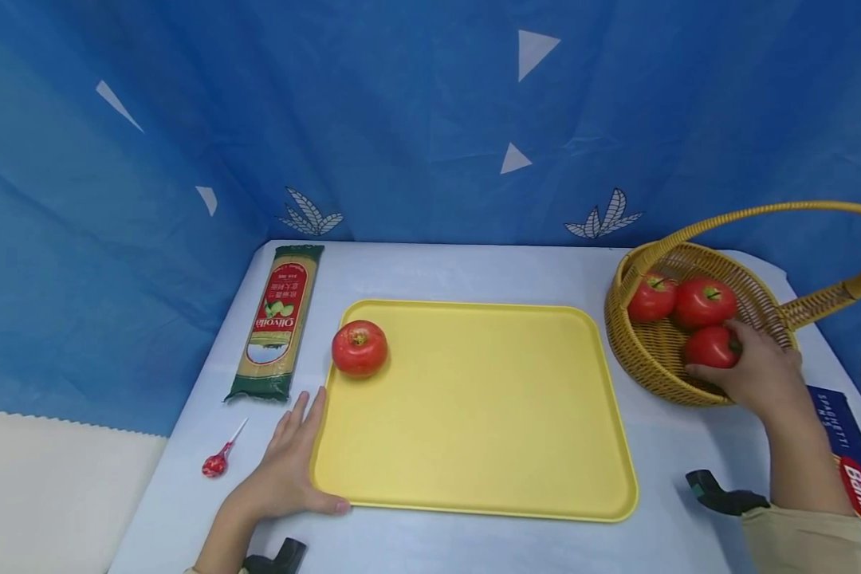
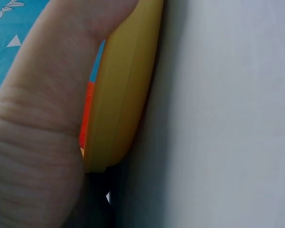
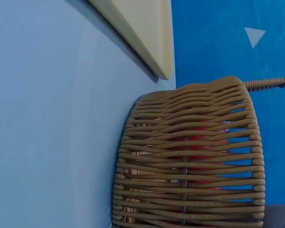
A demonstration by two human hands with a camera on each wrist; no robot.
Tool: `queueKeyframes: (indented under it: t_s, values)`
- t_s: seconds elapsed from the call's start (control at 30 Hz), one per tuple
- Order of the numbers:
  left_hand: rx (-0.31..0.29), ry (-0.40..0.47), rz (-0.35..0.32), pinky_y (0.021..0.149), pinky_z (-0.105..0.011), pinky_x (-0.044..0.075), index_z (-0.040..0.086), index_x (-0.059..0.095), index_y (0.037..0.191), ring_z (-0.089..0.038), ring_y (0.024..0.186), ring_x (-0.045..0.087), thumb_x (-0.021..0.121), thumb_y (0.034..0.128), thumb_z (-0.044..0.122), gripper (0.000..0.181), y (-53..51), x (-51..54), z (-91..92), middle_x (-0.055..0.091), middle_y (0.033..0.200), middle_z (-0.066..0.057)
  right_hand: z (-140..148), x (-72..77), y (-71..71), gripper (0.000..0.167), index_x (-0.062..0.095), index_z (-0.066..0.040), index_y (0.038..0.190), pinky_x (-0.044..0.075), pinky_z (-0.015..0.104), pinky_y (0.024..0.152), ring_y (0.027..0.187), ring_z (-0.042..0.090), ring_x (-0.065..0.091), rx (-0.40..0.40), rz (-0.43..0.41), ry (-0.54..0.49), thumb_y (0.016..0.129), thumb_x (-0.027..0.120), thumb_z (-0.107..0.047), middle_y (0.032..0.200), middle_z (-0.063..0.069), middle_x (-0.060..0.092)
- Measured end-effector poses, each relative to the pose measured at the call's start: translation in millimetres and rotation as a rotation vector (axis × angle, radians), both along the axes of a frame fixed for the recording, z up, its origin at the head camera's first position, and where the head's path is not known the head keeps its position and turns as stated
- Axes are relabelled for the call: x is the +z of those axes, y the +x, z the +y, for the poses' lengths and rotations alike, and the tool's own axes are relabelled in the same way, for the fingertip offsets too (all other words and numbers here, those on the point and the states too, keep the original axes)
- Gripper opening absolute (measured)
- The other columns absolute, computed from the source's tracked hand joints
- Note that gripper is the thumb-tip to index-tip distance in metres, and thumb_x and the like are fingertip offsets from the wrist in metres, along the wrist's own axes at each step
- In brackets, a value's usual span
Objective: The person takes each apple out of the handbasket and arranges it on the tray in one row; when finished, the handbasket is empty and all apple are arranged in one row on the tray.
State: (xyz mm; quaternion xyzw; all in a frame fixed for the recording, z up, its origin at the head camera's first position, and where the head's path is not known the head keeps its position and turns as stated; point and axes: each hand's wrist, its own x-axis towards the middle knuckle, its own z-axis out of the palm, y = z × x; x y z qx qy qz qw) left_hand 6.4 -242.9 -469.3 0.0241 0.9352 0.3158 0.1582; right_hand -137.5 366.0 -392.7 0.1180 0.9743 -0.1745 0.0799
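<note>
My right hand (image 1: 764, 371) reaches into the wicker basket (image 1: 642, 355) at the right and grips a red apple (image 1: 710, 347), thumb on the near side and fingers on the far side. Two more red apples, one at the left (image 1: 653, 299) and one behind (image 1: 705, 303), lie in the basket. Against the near left corner of the yellow tray (image 1: 488, 414) my left hand (image 1: 287, 462) rests with straight fingers, its thumb at the front edge. One red apple (image 1: 359, 348) sits inside the tray at its far left. In the right wrist view the basket's woven wall (image 3: 194, 156) hides the right hand.
A pasta packet (image 1: 276, 323) lies left of the tray, with a red lollipop (image 1: 217, 462) nearer the front. The basket's tall handle (image 1: 796, 209) arches over its opening. A blue spaghetti box (image 1: 857, 470) lies partly under the right forearm. Blue cloth hangs behind the table.
</note>
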Motion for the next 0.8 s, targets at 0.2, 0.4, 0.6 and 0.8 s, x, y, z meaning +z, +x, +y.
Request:
queueKeyframes:
  t_s: [0.2,0.4,0.6,0.8]
  values:
    - [0.001,-0.002,0.001,0.116,-0.072,0.006,0.025,-0.006,0.161,-0.042,0.152,0.0,0.086,0.0468,0.07,0.153,0.5,-0.1,-0.5,-0.001,0.167,-0.017,-0.3,-1.3,-1.1,0.116,0.015,0.004,0.155,0.041,0.076,0.083,0.123,0.064,0.024,-0.006,-0.013,0.001,0.08,0.071,-0.063,0.138,0.045,0.028]
    - [-0.006,0.007,0.009,0.117,-0.071,0.005,0.024,-0.005,0.161,-0.041,0.153,0.0,0.087,0.0468,0.07,0.153,-0.4,-0.7,0.2,0.0,0.167,-0.017,-3.5,-3.5,2.8,0.112,0.019,0.001,0.155,0.043,0.077,0.082,0.122,0.06,0.029,0.006,0.079,-0.029,0.081,0.068,-0.067,0.14,0.042,0.028]
    - [-0.002,0.008,0.009,0.116,-0.072,0.006,0.024,-0.005,0.161,-0.042,0.152,0.0,0.087,0.0464,0.069,0.153,-0.3,-0.2,0.3,0.0,0.167,-0.018,-13.8,2.0,9.5,0.099,0.023,-0.006,0.156,0.042,0.079,0.081,0.134,0.061,0.023,-0.016,0.203,-0.085,0.084,0.075,-0.048,0.151,0.038,0.02]
    - [-0.012,0.027,0.028,0.117,-0.07,0.005,0.024,-0.004,0.161,-0.039,0.153,-0.002,0.087,0.0458,0.069,0.153,-1.0,-0.5,-0.2,0.001,0.168,-0.016,-39.8,21.1,21.4,0.094,0.027,-0.013,0.156,0.041,0.079,0.082,0.143,0.056,0.02,-0.007,0.318,-0.144,0.082,0.081,-0.03,0.16,0.027,0.015]
